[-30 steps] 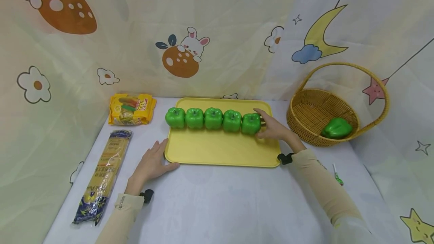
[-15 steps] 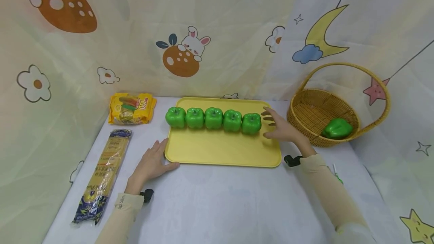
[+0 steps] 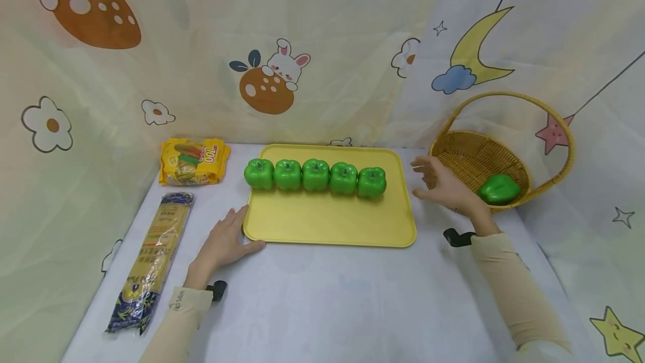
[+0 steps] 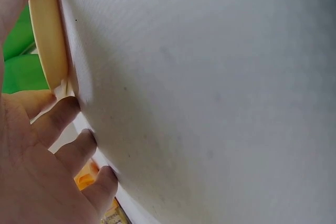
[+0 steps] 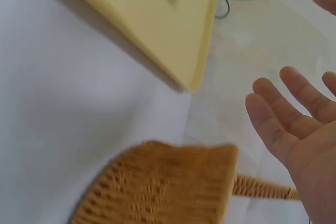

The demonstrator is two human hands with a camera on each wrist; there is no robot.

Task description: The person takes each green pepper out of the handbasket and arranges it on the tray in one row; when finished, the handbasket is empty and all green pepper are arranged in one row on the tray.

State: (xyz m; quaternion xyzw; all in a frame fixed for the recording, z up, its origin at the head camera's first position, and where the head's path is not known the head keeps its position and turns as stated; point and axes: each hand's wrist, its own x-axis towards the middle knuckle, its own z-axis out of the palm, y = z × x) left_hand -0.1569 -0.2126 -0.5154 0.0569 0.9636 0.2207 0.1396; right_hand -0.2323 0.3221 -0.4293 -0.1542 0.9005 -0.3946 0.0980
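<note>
Several green bell peppers (image 3: pixel 316 175) stand in a row along the back half of a yellow tray (image 3: pixel 327 228). My left hand (image 3: pixel 224 242) rests at the tray's front left corner, thumb along the front edge and fingers spread beside the left edge. In the left wrist view, those fingers (image 4: pixel 65 114) lie against the white tabletop next to the tray rim. My right hand (image 3: pixel 448 186) is in the air between tray and basket, fingers loosely bent and holding nothing. It overlaps the left side of the wicker basket (image 3: pixel 473 144). Inside the basket lies one more green pepper (image 3: pixel 499 189).
A yellow snack packet (image 3: pixel 194 161) sits at the back left, and a long blue-and-gold pasta packet (image 3: pixel 151 265) lies in front of it. The basket's tall handle (image 3: pixel 569 150) arches up at the right. Patterned cloth walls (image 3: pixel 347 71) enclose the table.
My right hand has left the rightmost pepper on the tray and moved right to the basket's side. The left hand and the row of peppers stay in place.
</note>
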